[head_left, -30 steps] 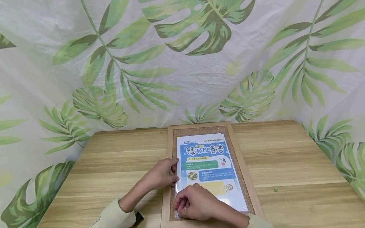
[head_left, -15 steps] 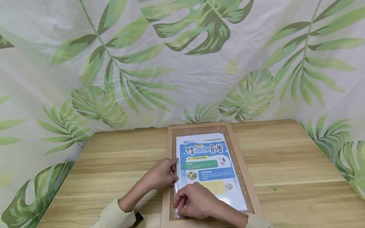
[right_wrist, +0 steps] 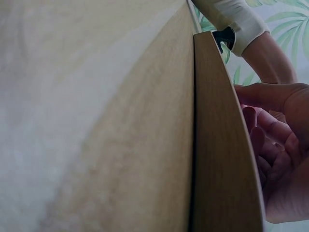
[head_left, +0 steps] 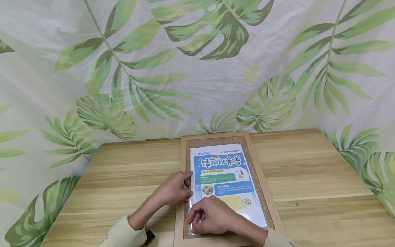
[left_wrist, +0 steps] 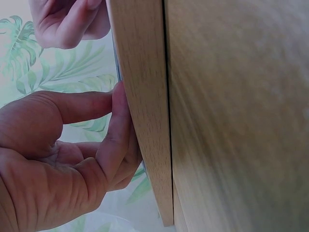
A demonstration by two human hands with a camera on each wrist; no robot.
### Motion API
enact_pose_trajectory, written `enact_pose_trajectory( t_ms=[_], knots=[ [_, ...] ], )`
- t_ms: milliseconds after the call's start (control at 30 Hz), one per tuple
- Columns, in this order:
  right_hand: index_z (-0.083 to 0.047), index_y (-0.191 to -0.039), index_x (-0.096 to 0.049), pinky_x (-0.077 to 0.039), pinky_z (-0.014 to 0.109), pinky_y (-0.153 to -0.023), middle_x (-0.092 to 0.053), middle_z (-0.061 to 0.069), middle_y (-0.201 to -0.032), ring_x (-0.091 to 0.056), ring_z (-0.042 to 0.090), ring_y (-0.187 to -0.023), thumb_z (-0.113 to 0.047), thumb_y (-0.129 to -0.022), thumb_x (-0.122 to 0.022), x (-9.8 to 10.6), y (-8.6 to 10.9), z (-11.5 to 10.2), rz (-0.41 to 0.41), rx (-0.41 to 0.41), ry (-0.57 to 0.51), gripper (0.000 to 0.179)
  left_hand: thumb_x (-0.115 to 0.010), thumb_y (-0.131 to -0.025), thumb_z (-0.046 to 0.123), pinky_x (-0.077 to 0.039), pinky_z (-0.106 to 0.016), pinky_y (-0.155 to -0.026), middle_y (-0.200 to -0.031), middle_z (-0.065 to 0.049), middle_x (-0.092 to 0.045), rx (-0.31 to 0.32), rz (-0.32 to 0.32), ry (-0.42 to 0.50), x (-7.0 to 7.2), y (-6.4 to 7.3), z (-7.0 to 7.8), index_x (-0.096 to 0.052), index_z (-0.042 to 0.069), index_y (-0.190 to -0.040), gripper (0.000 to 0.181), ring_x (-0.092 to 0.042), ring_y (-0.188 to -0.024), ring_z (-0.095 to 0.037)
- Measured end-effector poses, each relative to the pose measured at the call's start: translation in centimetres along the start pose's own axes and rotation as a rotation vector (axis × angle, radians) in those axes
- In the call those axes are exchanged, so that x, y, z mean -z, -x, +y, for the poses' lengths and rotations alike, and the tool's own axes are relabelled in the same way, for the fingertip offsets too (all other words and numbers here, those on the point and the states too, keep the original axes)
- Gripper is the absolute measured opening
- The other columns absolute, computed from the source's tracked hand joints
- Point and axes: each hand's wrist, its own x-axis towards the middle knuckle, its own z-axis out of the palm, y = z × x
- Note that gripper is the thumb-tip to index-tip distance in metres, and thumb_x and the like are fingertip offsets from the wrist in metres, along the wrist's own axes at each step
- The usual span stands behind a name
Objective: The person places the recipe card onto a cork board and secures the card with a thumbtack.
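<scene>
A printed poster with Chinese lettering, in a clear glossy cover, lies on a wood-framed cork board. Small pins show at its two top corners, a yellow pin on the left. My left hand holds the poster's left edge halfway down, with thumb and finger close together in the left wrist view. Across the lower part, my right hand has curled fingers, thumb and fingertips meeting at the poster's bottom left corner. Whether a pin is between those fingertips I cannot tell.
The wood-grain table spreads to both sides of the board. A tiny green object lies to the right. A black piece sticks out beside the left sleeve. A leaf-patterned curtain hangs behind the table.
Both hands stay at the same spots on the poster. The whole view shifts very slightly as the head moves.
</scene>
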Motion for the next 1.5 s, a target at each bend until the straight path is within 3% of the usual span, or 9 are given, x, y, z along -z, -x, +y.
enact_pose_trajectory(
  t_ms=[467, 767, 1500],
  knots=[
    [-0.022, -0.086, -0.082, -0.050, 0.015, -0.053, -0.066, -0.022, -0.068, -0.057, -0.008, -0.053, -0.010, -0.080, -0.090, 0.00, -0.32, 0.54, 0.008, 0.014, 0.005, 0.016, -0.079, -0.088, -0.007, -0.046, -0.021, -0.052, -0.089, -0.006, -0.062, -0.006, 0.010, -0.015, -0.05, -0.15, -0.12, -0.047, -0.018, -0.151, 0.071, -0.064, -0.063, -0.011],
    [-0.027, -0.085, -0.081, -0.049, 0.016, -0.056, -0.065, -0.024, -0.067, -0.057, -0.008, -0.054, -0.013, -0.077, -0.092, -0.14, -0.39, 0.38, 0.032, -0.016, 0.070, 0.019, -0.079, -0.088, -0.006, -0.047, -0.022, -0.054, -0.092, -0.007, -0.061, -0.005, 0.018, -0.030, -0.07, -0.19, -0.11, -0.048, -0.017, -0.151, 0.071, -0.064, -0.066, -0.011],
    [-0.022, -0.095, -0.081, -0.051, 0.014, -0.056, -0.066, -0.024, -0.072, -0.058, -0.010, -0.057, -0.013, -0.083, -0.088, -0.06, -0.11, 0.65, -0.008, 0.022, 0.038, 0.017, -0.078, -0.087, -0.009, -0.046, -0.021, -0.053, -0.091, -0.008, -0.061, -0.011, 0.009, 0.007, -0.01, 0.05, -0.04, -0.046, -0.019, -0.151, 0.072, -0.065, -0.064, -0.011]
  ],
)
